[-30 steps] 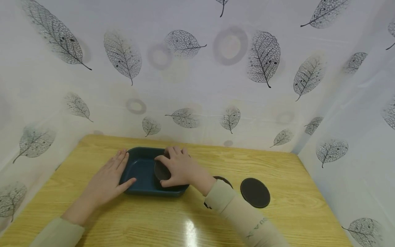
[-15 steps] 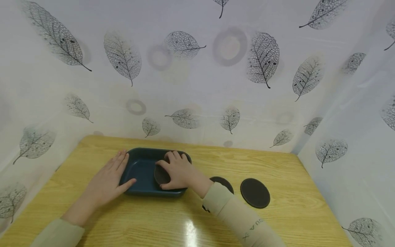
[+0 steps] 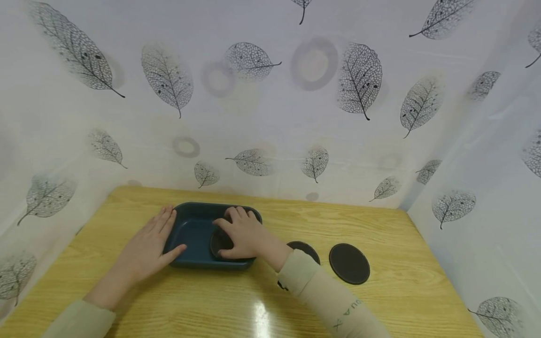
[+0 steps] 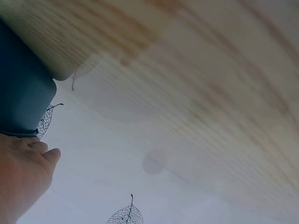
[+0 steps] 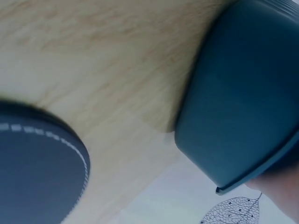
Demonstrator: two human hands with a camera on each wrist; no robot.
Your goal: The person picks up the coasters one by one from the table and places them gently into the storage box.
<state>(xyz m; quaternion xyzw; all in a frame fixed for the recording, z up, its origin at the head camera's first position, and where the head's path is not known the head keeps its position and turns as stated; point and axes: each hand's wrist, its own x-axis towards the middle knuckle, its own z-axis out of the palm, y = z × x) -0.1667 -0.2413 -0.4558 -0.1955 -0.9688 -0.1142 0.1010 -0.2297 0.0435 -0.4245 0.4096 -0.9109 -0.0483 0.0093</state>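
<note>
A dark blue rectangular tray (image 3: 192, 239) with raised walls sits on the table. My left hand (image 3: 145, 246) rests along its left rim, fingers straight and thumb reaching over the front left corner. In the left wrist view the fingers of the left hand (image 4: 28, 163) lie at the rim. Inside the tray's right half, my right hand (image 3: 245, 234) grips a dark round coaster (image 3: 219, 241) with fingers and thumb spread around its edge. The palm hides much of this coaster. Only a blurred bit of the right hand (image 5: 280, 189) shows in the right wrist view, behind the tray wall.
Two more black round coasters lie right of the tray: one (image 3: 305, 250) partly behind the right sleeve, the other (image 3: 349, 264) farther right. White stitching edges the nearer coaster (image 5: 37, 172) in the right wrist view. A leaf-patterned curtain (image 3: 270, 117) stands behind the wooden table (image 3: 203, 305).
My right hand has shifted slightly down and toward me with the coaster, which now sits lower and flatter in the tray. The left hand has stayed in place.
</note>
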